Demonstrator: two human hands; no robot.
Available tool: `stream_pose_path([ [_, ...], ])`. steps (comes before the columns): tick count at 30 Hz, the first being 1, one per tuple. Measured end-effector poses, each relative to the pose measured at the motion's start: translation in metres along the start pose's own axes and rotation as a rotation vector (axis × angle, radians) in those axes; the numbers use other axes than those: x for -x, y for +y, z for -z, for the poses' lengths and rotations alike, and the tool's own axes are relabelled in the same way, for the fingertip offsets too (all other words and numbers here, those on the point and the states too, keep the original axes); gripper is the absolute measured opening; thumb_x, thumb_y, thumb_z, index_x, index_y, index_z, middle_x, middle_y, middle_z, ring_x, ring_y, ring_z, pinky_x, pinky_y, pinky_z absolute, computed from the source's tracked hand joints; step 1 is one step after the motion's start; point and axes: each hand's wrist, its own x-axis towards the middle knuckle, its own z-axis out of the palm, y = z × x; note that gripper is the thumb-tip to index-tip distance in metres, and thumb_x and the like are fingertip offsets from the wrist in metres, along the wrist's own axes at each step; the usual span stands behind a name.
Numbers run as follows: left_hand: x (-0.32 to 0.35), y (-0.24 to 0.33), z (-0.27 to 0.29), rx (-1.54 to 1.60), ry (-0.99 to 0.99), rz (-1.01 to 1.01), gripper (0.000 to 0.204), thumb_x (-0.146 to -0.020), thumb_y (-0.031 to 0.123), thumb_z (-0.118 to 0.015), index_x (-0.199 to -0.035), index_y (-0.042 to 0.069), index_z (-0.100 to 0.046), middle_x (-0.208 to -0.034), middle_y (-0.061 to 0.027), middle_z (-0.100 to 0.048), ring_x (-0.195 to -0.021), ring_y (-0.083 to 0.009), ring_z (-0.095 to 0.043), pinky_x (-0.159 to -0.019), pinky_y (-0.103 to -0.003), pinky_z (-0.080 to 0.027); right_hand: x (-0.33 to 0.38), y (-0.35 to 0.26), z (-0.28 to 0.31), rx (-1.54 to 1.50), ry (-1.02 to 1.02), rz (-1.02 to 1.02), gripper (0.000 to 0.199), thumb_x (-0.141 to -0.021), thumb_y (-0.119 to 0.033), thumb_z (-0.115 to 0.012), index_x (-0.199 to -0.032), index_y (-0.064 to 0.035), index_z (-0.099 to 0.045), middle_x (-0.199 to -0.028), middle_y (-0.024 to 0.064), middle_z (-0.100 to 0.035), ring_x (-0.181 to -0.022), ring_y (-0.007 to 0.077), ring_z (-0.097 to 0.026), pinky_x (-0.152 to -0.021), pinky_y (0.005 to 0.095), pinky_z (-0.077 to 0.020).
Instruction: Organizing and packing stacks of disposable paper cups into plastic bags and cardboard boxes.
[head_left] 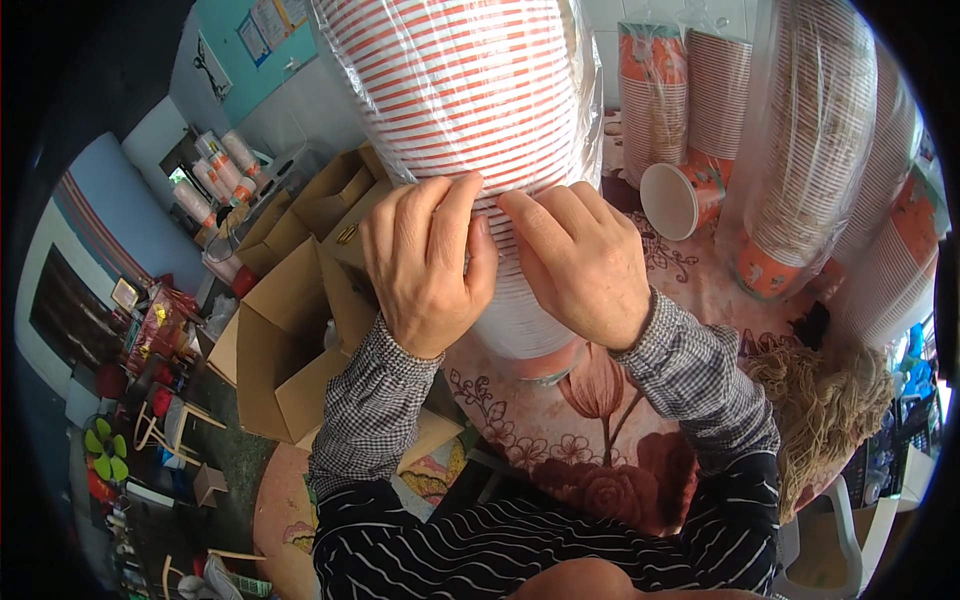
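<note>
- Left hand (428, 262): fingers bent and pressed onto the stack of paper cups (470, 90), fingertips pinching at the lower edge of the clear plastic wrap (585, 70) that sleeves the stack. Palm faces the stack; back of the hand faces the camera.
- Right hand (578, 262): fingers likewise curled onto the same stack, index tip touching the wrap edge just beside the left fingertips. Both hands grip the stack from either side, thumbs hidden behind it.
- The stack of paper cups, white with red-orange bands, runs from frame centre toward 12 o'clock, tilted toward the camera. Its lower, unwrapped end shows below the hands at about 6 o'clock of them.
- Both forearms wear checked grey sleeves (372, 405) and enter from 6 o'clock, over a black striped garment.
- Under the stack lies a table with a floral cloth (560, 440), pink with dark red flowers.
- At 1 o'clock of the hands, one loose cup (676, 198) lies on its side, mouth toward the camera, near more wrapped stacks (690, 85).
- At 2 to 3 o'clock, a large wrapped stack (815, 140) leans across the cloth.
- At 4 o'clock, a bundle of tan twine (830, 400) rests at the table edge.
- At 8 to 9 o'clock, open cardboard boxes (290, 350) stand on the floor, well apart from the hands.
</note>
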Motion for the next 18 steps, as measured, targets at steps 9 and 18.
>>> stream_pose_path([
  [9, -0.012, -0.004, 0.002, -0.031, 0.006, -0.042, 0.030, -0.084, 0.008, -0.068, -0.114, 0.008, -0.067, -0.104, -0.0048, -0.061, -0.098, -0.0262, -0.058, -0.086, -0.042, -0.045, 0.000, 0.001, -0.001, -0.005, 0.007, 0.005, 0.038, -0.076, -0.008, -0.068, -0.113, -0.0044, -0.063, -0.085, 0.0048, -0.053, -0.079, 0.0215, -0.058, -0.064, 0.0334, -0.0517],
  [18, -0.009, -0.003, 0.001, -0.041, 0.045, -0.024, 0.025, -0.084, 0.007, -0.068, -0.109, 0.008, -0.070, -0.104, -0.0041, -0.062, -0.098, -0.0254, -0.058, -0.088, -0.041, -0.045, 0.001, 0.001, 0.000, -0.011, -0.005, 0.001, 0.040, -0.075, -0.008, -0.068, -0.115, -0.0036, -0.063, -0.086, 0.0046, -0.055, -0.079, 0.0209, -0.058, -0.064, 0.0332, -0.0523],
])
